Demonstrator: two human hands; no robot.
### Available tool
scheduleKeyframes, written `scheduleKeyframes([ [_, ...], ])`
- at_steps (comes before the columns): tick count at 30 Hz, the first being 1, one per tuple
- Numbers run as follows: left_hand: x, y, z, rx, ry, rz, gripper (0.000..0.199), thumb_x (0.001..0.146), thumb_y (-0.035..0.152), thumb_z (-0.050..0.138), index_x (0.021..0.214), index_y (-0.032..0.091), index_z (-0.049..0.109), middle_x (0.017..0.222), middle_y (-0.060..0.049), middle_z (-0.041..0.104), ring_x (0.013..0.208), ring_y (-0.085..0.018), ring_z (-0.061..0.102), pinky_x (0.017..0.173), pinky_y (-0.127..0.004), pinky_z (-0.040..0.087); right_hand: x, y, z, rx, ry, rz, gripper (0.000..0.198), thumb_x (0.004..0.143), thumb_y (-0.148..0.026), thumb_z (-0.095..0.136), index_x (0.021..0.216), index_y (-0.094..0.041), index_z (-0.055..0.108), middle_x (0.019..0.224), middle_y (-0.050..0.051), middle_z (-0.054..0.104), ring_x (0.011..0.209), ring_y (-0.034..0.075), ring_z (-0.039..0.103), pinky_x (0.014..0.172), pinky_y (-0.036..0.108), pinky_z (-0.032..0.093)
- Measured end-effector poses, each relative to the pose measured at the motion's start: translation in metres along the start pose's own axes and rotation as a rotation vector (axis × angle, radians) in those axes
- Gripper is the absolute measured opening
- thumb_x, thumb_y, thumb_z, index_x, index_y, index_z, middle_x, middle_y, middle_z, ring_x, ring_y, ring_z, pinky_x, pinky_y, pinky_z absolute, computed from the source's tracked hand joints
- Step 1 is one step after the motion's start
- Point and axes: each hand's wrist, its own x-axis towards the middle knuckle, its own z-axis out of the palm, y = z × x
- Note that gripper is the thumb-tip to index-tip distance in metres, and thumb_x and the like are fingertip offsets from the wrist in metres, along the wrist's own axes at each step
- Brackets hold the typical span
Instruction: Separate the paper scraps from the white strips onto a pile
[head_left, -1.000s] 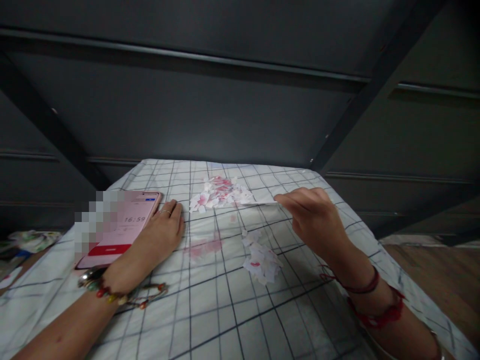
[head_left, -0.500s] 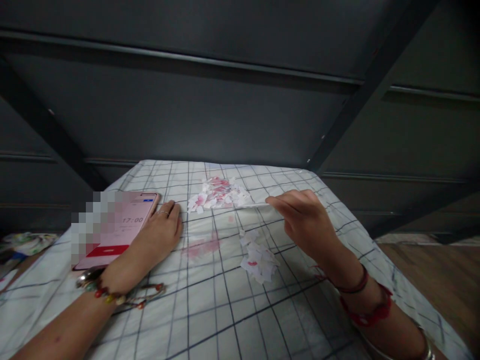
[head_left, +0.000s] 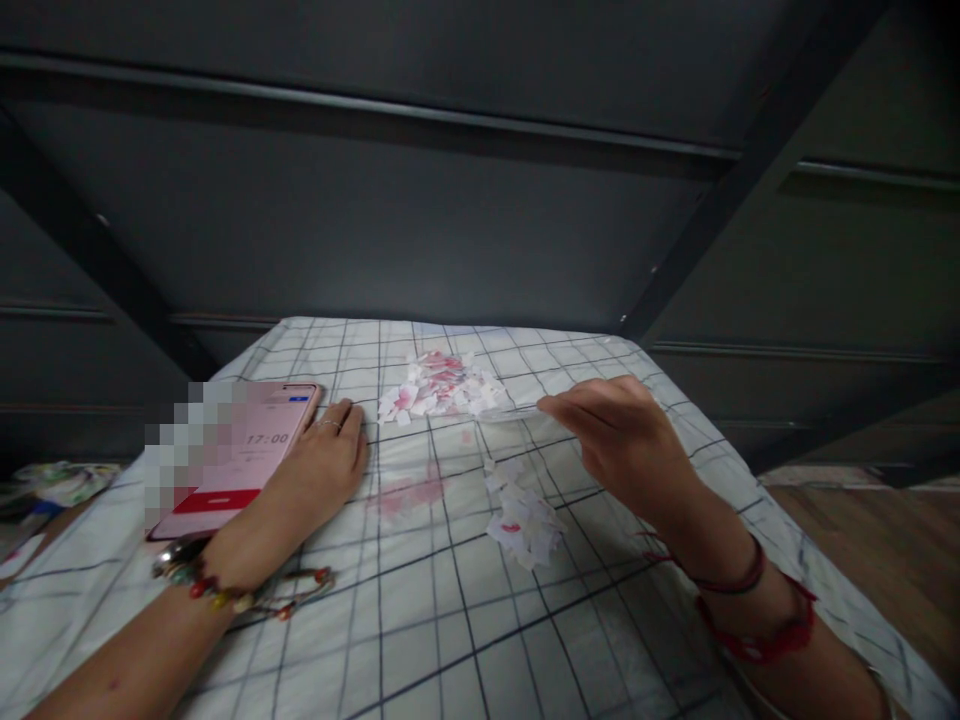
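My left hand [head_left: 328, 468] lies palm down on the checked cloth, fingers stretched forward, its edge against a pink phone [head_left: 247, 450] showing 17:00. My right hand [head_left: 634, 440] is raised a little over the cloth, thumb and fingers pinched on a thin, pale, see-through stick [head_left: 511, 413]. The stick's far end points left, at the front right edge of a heap of torn paper scraps [head_left: 442, 385], white with pink and red marks. A smaller group of paper scraps [head_left: 525, 525] lies nearer, left of my right wrist. Whether the stick touches a scrap I cannot tell.
The white cloth with dark grid lines [head_left: 420, 640] covers the surface and bears a faint pink smear [head_left: 409, 495]. A dark panelled wall [head_left: 390, 220] rises directly behind it. Wooden floor [head_left: 870, 540] shows at right, and a patterned cloth bundle [head_left: 64, 483] at far left.
The view has shifted slightly. My right hand stays pinched on the thin stick, its wrist now a little further right and lower. My left hand and both groups of scraps look unchanged.
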Motion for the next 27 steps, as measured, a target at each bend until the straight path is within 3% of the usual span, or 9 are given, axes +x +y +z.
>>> scheduleKeyframes([
  [4, 0.0001, 0.0001, 0.0000, 0.014, -0.003, 0.006, 0.045, 0.088, 0.022, 0.025, 0.116, -0.001, 0.053, 0.123, -0.026, 0.053, 0.118, -0.033, 0.049, 0.102, -0.052, 0.039, -0.0006, -0.0012, 0.0006, 0.008, 0.054, 0.024, 0.041, 0.075, 0.005, 0.036, 0.097, -0.019, 0.061, 0.079, 0.000, 0.065, 0.072, 0.014, 0.053, 0.064, 0.031, 0.034],
  [9, -0.0007, 0.0001, 0.0005, -0.010, 0.013, 0.002, 0.044, 0.088, 0.021, 0.027, 0.117, 0.000, 0.053, 0.124, -0.025, 0.053, 0.120, -0.033, 0.048, 0.103, -0.052, 0.039, -0.0005, -0.0003, 0.0008, -0.030, 0.006, 0.002, 0.040, 0.071, 0.006, 0.038, 0.093, -0.018, 0.061, 0.075, 0.001, 0.064, 0.067, 0.014, 0.051, 0.062, 0.030, 0.034],
  [13, -0.0012, -0.0011, 0.0029, -0.032, 0.028, 0.000, 0.043, 0.088, 0.020, 0.028, 0.118, 0.003, 0.053, 0.124, -0.023, 0.054, 0.120, -0.032, 0.047, 0.102, -0.051, 0.041, -0.0035, 0.0032, 0.0033, -0.033, -0.005, 0.061, 0.043, 0.068, 0.006, 0.038, 0.094, -0.018, 0.062, 0.073, 0.001, 0.063, 0.070, 0.016, 0.050, 0.064, 0.031, 0.034],
  [22, -0.0013, -0.0007, 0.0024, -0.003, 0.011, 0.009, 0.043, 0.087, 0.021, 0.027, 0.119, 0.005, 0.052, 0.123, -0.021, 0.056, 0.122, -0.031, 0.046, 0.106, -0.052, 0.035, -0.0029, 0.0010, 0.0046, -0.031, 0.007, 0.051, 0.041, 0.071, 0.006, 0.037, 0.093, -0.019, 0.060, 0.072, 0.000, 0.063, 0.068, 0.015, 0.051, 0.063, 0.030, 0.035],
  [27, -0.0013, 0.0000, 0.0014, 0.004, -0.020, 0.002, 0.047, 0.088, 0.022, 0.026, 0.120, -0.003, 0.050, 0.124, -0.026, 0.053, 0.123, -0.032, 0.045, 0.108, -0.051, 0.032, 0.0000, -0.0043, 0.0021, 0.041, 0.085, 0.006, 0.039, 0.074, 0.006, 0.037, 0.096, -0.019, 0.058, 0.076, 0.000, 0.066, 0.069, 0.014, 0.054, 0.063, 0.029, 0.035],
])
